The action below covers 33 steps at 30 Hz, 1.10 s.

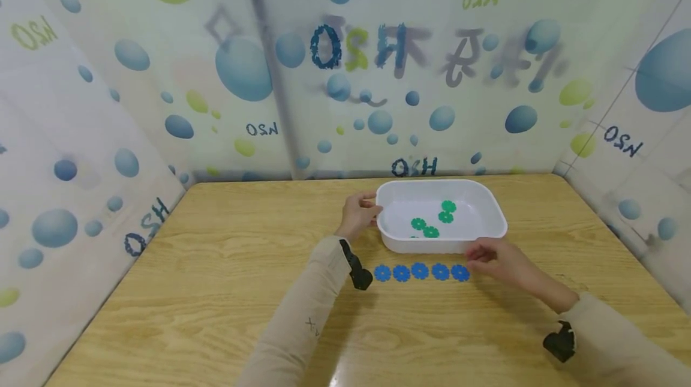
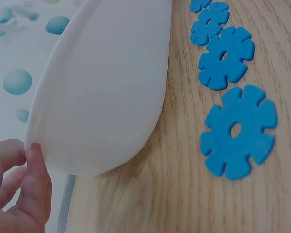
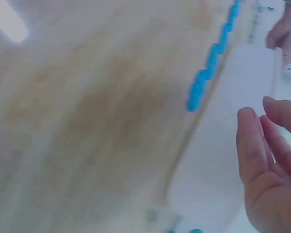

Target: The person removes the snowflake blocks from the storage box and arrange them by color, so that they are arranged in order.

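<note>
Your sleeves [image 1: 299, 315] lay nearest, over a wooden table [image 1: 189, 291] that ran farther to the left than to the right. Beyond them, five blue discs [image 1: 415, 271] formed a row along the near side of the white tray [image 1: 421, 246]. Your right hand [image 1: 502, 260], bent fingers narrowly parted from the thumb, was at its near right corner; contact was unclear. Your left hand [image 1: 356, 218] pinched its left rim. Green discs [image 1: 445, 217] lay inside, short of the table's far edge.
</note>
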Each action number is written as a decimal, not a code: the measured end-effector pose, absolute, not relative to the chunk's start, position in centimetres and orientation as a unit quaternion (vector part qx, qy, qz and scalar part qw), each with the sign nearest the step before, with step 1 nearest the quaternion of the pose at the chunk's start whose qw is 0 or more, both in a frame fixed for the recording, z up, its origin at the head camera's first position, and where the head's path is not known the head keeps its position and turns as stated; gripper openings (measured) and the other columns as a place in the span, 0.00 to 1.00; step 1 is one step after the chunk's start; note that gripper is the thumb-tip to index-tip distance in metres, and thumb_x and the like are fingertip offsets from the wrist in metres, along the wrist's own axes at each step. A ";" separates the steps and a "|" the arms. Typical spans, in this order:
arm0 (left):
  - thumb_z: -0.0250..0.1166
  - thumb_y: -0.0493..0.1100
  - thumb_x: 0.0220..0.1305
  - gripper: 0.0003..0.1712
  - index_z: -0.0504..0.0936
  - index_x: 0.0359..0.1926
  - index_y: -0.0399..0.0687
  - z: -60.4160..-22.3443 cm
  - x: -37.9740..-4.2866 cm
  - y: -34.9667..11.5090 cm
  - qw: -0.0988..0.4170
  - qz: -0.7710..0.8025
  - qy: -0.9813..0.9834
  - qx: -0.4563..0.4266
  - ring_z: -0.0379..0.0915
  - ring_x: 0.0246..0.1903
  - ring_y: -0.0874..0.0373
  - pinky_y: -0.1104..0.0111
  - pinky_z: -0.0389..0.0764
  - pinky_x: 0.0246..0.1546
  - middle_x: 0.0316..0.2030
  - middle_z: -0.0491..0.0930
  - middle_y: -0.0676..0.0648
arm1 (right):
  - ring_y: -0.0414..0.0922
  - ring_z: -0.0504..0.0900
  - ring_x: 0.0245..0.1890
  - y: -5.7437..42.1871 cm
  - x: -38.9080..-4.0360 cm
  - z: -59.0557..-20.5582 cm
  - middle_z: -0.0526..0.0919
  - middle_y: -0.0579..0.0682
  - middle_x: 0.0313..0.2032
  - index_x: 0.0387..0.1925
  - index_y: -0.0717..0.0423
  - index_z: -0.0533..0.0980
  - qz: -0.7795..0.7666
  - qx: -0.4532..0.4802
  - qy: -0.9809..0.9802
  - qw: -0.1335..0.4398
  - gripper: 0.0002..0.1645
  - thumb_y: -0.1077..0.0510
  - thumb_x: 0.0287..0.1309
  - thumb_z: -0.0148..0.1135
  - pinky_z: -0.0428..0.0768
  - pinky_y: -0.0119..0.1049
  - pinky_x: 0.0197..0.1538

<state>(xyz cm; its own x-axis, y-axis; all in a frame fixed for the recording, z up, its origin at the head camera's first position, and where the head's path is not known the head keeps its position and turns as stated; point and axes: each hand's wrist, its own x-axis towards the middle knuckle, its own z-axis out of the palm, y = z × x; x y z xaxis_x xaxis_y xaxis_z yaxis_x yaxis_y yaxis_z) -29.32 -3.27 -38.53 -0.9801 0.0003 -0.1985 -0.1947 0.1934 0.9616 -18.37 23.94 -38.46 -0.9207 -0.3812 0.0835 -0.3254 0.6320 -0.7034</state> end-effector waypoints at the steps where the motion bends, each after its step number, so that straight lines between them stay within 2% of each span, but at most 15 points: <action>1: 0.62 0.34 0.54 0.21 0.74 0.52 0.44 -38.6 -29.3 -3.3 0.078 0.633 0.768 -0.063 0.73 0.27 0.55 0.65 0.81 0.32 0.35 0.71 0.44 | 0.40 0.76 0.31 23.8 -18.4 -38.0 0.79 0.52 0.32 0.35 0.67 0.75 -0.383 -0.202 0.901 0.033 0.10 0.65 0.50 0.61 0.78 0.28 0.35; 11: 0.61 0.34 0.55 0.22 0.74 0.52 0.44 -38.4 -29.3 -3.6 0.081 0.636 0.765 -0.058 0.75 0.29 0.53 0.63 0.80 0.35 0.36 0.71 0.44 | 0.39 0.76 0.29 22.6 -19.8 -34.8 0.79 0.50 0.30 0.35 0.64 0.75 -0.385 -0.222 0.896 -0.013 0.09 0.64 0.51 0.61 0.78 0.26 0.32; 17: 0.61 0.34 0.55 0.21 0.74 0.52 0.44 -38.3 -29.3 -3.6 0.075 0.635 0.767 -0.053 0.74 0.27 0.55 0.66 0.81 0.31 0.35 0.71 0.44 | 0.42 0.77 0.29 22.3 -21.7 -34.1 0.79 0.50 0.30 0.35 0.64 0.76 -0.369 -0.229 0.900 -0.032 0.08 0.64 0.51 0.61 0.78 0.26 0.33; 24: 0.61 0.33 0.55 0.21 0.74 0.52 0.42 -38.6 -29.1 -3.5 0.076 0.644 0.759 -0.054 0.76 0.29 0.51 0.62 0.81 0.33 0.34 0.71 0.44 | 0.43 0.77 0.29 21.6 -24.1 -34.3 0.79 0.49 0.28 0.33 0.63 0.76 -0.345 -0.272 0.897 -0.052 0.07 0.65 0.49 0.62 0.78 0.31 0.35; 28: 0.61 0.33 0.55 0.22 0.73 0.53 0.41 -38.7 -29.1 -3.3 0.076 0.645 0.759 -0.046 0.76 0.29 0.51 0.62 0.80 0.33 0.34 0.70 0.43 | 0.43 0.77 0.29 21.2 -25.3 -34.7 0.79 0.49 0.28 0.34 0.63 0.77 -0.337 -0.263 0.903 -0.039 0.08 0.64 0.49 0.63 0.78 0.33 0.36; 33: 0.61 0.33 0.55 0.21 0.73 0.52 0.42 -38.7 -29.2 -3.4 0.072 0.636 0.767 -0.044 0.75 0.26 0.55 0.63 0.81 0.31 0.34 0.71 0.44 | 0.44 0.75 0.30 20.7 -26.8 -35.8 0.79 0.50 0.29 0.35 0.65 0.76 -0.346 -0.241 0.907 0.006 0.10 0.63 0.49 0.63 0.77 0.35 0.37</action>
